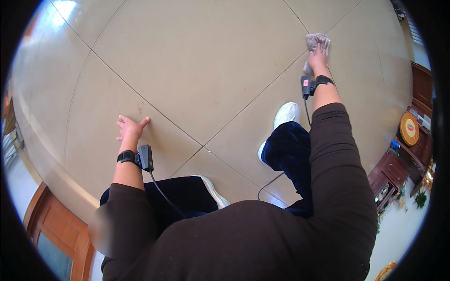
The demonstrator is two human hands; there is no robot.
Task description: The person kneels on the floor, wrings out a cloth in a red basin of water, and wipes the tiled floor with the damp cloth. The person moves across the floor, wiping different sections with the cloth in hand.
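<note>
A crumpled greyish-pink cloth [327, 39] lies on the tiled floor [197, 70] at the upper right. Over it is my right hand [318, 59], fingers stretched out on the fabric, pressing it to the tiles. My left hand [130, 128] is at the left, its fingers spread and nothing in it; whether its fingertips touch the floor I cannot tell. Each wrist bears a black strap with a small device, the left device [146, 158] and the right device [306, 87], and a cable runs from each.
My white shoe [287, 114] stands on the tiles below the cloth. A wooden door [58, 235] is at the lower left. Dark wooden furniture [390, 170] and a round orange-rimmed object [409, 129] are at the right. A dark cable [269, 183] loops between my legs.
</note>
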